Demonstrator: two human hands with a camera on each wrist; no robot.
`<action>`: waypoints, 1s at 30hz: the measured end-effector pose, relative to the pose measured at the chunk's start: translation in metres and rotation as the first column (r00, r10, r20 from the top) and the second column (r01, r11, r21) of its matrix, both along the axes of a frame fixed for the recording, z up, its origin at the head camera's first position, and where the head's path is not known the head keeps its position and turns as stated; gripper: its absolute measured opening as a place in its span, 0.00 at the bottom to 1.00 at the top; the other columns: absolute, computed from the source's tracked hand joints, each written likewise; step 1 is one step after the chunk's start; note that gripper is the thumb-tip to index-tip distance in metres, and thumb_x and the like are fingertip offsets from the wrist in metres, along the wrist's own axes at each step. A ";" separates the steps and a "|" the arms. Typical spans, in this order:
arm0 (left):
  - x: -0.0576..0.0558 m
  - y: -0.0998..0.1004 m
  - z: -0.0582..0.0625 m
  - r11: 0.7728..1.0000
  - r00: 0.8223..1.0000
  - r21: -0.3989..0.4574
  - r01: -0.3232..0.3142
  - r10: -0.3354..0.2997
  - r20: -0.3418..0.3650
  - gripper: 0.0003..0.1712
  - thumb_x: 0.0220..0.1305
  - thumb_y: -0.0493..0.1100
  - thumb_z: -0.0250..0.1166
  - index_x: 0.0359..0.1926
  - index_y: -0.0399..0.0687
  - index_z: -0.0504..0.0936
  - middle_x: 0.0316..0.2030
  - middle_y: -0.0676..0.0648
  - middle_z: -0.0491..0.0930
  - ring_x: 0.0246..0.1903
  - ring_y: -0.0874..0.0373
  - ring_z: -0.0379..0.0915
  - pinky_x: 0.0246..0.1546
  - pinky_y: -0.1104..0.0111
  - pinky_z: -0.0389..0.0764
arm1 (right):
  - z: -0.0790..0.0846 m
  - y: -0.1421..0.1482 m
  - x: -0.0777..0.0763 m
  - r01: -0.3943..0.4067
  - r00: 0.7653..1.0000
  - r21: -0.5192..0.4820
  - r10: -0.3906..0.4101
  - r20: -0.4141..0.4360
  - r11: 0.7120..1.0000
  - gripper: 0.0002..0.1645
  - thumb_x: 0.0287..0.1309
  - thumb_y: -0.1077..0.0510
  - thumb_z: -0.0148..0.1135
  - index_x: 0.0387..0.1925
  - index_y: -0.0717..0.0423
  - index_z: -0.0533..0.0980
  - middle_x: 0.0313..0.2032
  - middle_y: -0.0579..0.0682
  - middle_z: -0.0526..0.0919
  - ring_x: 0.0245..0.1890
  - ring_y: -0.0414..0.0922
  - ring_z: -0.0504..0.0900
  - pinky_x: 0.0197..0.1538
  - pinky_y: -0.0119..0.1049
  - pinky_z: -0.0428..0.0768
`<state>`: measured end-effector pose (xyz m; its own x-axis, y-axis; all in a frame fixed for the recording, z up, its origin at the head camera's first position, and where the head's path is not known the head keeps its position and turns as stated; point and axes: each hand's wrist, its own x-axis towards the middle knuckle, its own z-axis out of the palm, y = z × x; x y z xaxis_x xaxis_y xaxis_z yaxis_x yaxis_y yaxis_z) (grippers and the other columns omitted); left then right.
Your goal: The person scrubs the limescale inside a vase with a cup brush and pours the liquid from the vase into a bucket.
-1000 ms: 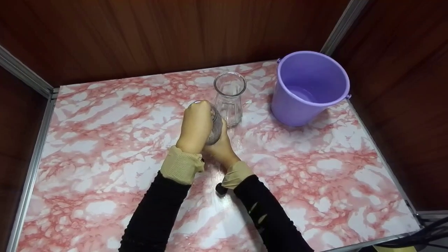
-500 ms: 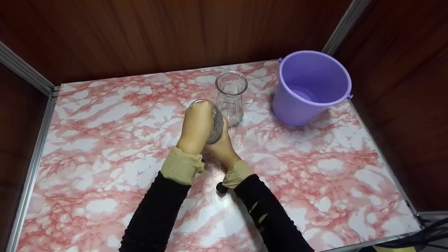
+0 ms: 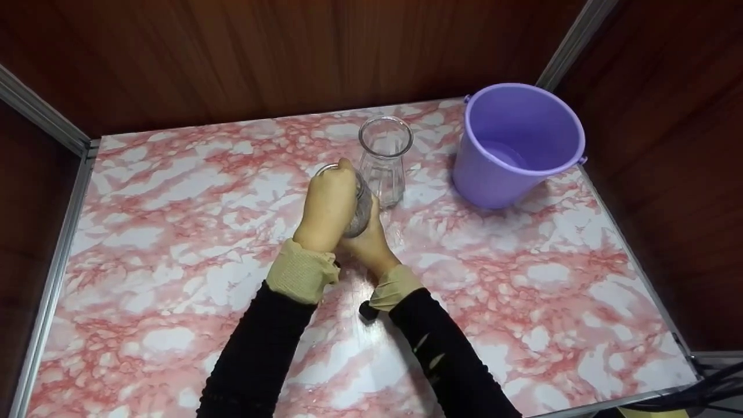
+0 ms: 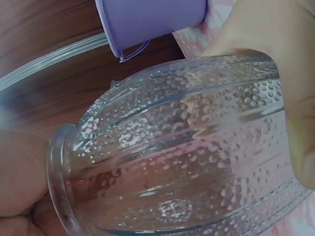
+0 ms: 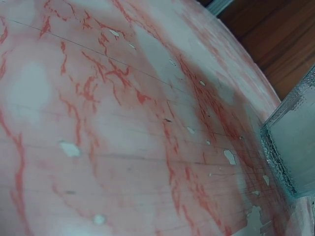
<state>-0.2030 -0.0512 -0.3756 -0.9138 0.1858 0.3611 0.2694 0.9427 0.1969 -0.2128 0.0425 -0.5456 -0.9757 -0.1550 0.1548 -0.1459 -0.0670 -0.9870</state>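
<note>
A clear glass vase [image 3: 359, 219] with a bumpy, ribbed surface is held tilted at the middle of the table. My left hand [image 3: 328, 206] lies over its mouth, fingers curled at the rim; the undersides of those fingers are hidden in the head view. Lower down, my right hand [image 3: 370, 247] grips the body of the vase. In the left wrist view the vase [image 4: 187, 152] fills the picture, with the left hand [image 4: 22, 182] against its rim and the right hand [image 4: 295, 83] around its other end. The right wrist view catches a thick glass base [image 5: 290, 142] at its edge.
A second clear glass vase [image 3: 383, 183] stands upright just behind the hands. To the right is a purple bucket [image 3: 493, 188]. Dark wood panels [image 3: 290, 52] border the marbled table [image 3: 174, 261], and black cables [image 3: 696, 397] hang at its front right corner.
My left hand has turned slightly at the vase's mouth, so one digit now stands up higher over the rim. The right hand's grip looks the same, and the head view has shifted a little.
</note>
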 end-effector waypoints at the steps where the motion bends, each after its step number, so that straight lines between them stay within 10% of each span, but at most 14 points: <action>1: 0.000 0.000 -0.001 1.000 1.000 -0.005 -0.004 0.004 -0.009 0.07 0.67 0.26 0.57 0.42 0.25 0.78 0.29 0.32 0.84 0.33 0.40 0.85 0.36 0.54 0.87 | 0.000 0.000 0.000 0.000 1.000 -0.003 0.000 -0.003 1.000 0.72 0.34 0.68 0.81 0.76 0.51 0.46 0.70 0.56 0.64 0.67 0.50 0.68 0.72 0.40 0.64; 9: 0.003 0.005 -0.005 0.998 0.996 -0.033 -0.048 0.045 -0.083 0.08 0.68 0.29 0.55 0.44 0.26 0.76 0.26 0.35 0.84 0.28 0.43 0.85 0.28 0.55 0.87 | 0.017 0.001 0.006 -0.012 0.999 -0.038 0.013 0.032 0.999 0.72 0.32 0.73 0.78 0.76 0.55 0.46 0.70 0.61 0.63 0.67 0.54 0.66 0.73 0.42 0.63; 19: 0.002 0.006 0.004 0.982 0.997 0.180 -0.048 0.036 0.069 0.10 0.66 0.24 0.55 0.34 0.27 0.83 0.31 0.33 0.85 0.35 0.38 0.85 0.36 0.51 0.86 | 0.035 0.003 0.015 -0.025 0.999 -0.019 0.025 0.021 1.000 0.70 0.33 0.72 0.77 0.75 0.59 0.45 0.71 0.64 0.61 0.69 0.56 0.64 0.73 0.42 0.61; 30: 0.002 0.005 0.004 0.996 1.000 0.094 -0.006 0.006 -0.001 0.10 0.61 0.22 0.58 0.30 0.30 0.86 0.29 0.36 0.86 0.32 0.41 0.85 0.35 0.53 0.86 | 0.036 0.002 0.015 -0.009 1.000 -0.017 0.009 0.012 1.000 0.70 0.33 0.72 0.78 0.75 0.61 0.46 0.69 0.65 0.63 0.68 0.55 0.65 0.74 0.42 0.61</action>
<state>-0.2010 -0.0460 -0.3718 -0.9143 0.1459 0.3778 0.2644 0.9217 0.2839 -0.1974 0.0443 -0.5091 -0.9761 -0.1611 0.1458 -0.1335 -0.0849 -0.9874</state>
